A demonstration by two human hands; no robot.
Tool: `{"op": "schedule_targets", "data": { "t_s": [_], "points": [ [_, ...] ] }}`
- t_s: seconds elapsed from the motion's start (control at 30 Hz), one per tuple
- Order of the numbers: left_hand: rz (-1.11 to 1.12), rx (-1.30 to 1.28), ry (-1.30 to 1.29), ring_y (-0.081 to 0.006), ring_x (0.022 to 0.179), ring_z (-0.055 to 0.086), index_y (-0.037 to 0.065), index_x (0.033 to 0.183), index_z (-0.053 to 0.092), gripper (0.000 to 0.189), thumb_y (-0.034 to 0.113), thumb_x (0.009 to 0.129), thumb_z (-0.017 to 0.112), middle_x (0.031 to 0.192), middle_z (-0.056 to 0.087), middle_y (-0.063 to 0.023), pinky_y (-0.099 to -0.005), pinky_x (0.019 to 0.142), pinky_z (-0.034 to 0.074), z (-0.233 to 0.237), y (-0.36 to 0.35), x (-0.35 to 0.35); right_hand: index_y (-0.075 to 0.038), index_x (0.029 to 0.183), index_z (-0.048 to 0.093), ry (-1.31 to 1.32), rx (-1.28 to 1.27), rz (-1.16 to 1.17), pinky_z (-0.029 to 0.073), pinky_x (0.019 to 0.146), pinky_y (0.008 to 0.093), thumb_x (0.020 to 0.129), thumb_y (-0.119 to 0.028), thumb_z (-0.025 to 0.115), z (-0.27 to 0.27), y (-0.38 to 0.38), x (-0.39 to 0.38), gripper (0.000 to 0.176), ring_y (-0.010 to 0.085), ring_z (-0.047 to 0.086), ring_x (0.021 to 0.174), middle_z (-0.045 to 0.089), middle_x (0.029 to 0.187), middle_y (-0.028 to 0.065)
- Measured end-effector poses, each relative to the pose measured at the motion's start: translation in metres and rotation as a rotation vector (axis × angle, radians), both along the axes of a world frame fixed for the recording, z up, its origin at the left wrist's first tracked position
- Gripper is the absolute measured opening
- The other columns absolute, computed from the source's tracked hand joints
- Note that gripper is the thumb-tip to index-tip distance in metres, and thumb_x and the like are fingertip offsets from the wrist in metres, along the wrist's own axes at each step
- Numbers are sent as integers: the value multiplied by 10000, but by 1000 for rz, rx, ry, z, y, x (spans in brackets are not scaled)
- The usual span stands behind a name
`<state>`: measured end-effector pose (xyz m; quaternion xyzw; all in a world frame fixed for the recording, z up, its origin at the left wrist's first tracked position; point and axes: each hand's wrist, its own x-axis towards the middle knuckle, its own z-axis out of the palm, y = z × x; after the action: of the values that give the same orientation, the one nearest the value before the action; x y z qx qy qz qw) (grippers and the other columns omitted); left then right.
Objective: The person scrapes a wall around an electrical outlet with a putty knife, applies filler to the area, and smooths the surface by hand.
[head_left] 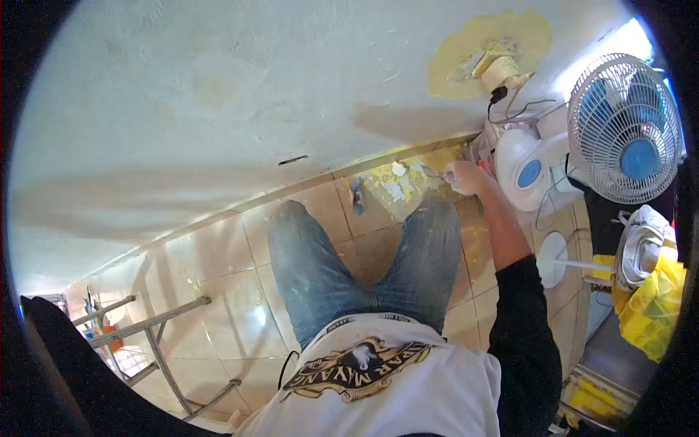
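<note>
My right hand (pixel 464 178) is low by the foot of the wall, closed around a small tool with a thin grey blade that looks like a putty knife (pixel 432 172). Its blade points left, over a patch of floor strewn with yellow and white paint flakes (pixel 395 186). Left of the flakes, a blue-grey scrap (pixel 356 197) lies on the tiles. My left hand is out of the picture; only a dark sleeve (pixel 54 342) shows at the left edge.
Right of my hand stands a white and blue fan (pixel 625 127). Above it, a socket (pixel 501 73) with a plugged cord sits in a yellow wall patch. A ladder-like frame (pixel 156 342) stands at left. A yellow bag (pixel 652 309) hangs at right. The wall (pixel 218 95) borders the tiled floor.
</note>
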<state>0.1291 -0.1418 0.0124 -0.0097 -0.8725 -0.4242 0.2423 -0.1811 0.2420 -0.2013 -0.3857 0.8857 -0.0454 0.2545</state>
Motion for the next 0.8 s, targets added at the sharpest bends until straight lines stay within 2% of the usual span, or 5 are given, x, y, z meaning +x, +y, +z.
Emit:
{"op": "schedule_targets", "data": {
  "t_s": [0.2,0.33,0.53,0.6,0.8],
  "points": [
    [164,33,273,-268,1102,566,46,1204,600,326,194,915,577,1177,628,-130,-391,982,426,0,-30,-20,-43,1062,615,29,-80,-130,498,812,509,817,-155,604,21,-24,31,269,413,638,944,660,999,245],
    [222,79,397,-265,1080,570,42,1201,601,327,208,921,567,1166,629,-131,-389,964,434,0,-40,-24,-89,1111,616,-19,-91,-90,494,813,481,811,-166,621,26,-48,48,310,407,631,924,657,978,223],
    [302,179,488,-260,1047,576,37,1197,602,333,230,930,553,1150,629,-133,-386,935,447,10,-30,4,-92,1149,612,71,-164,149,492,787,520,837,-181,614,2,-102,69,325,417,625,913,653,935,223],
    [335,204,492,-259,1036,577,35,1195,602,336,238,933,548,1145,630,-134,-384,926,452,23,-23,19,-96,1147,624,46,27,122,494,763,534,840,-213,611,-2,-122,79,329,413,627,896,655,919,221],
    [431,226,643,-254,1002,583,30,1191,603,346,260,941,533,1128,630,-135,-381,898,465,46,-19,45,-120,1095,679,101,-281,152,512,752,521,849,-228,605,58,-166,95,279,378,646,855,668,861,188]
  ]
}}
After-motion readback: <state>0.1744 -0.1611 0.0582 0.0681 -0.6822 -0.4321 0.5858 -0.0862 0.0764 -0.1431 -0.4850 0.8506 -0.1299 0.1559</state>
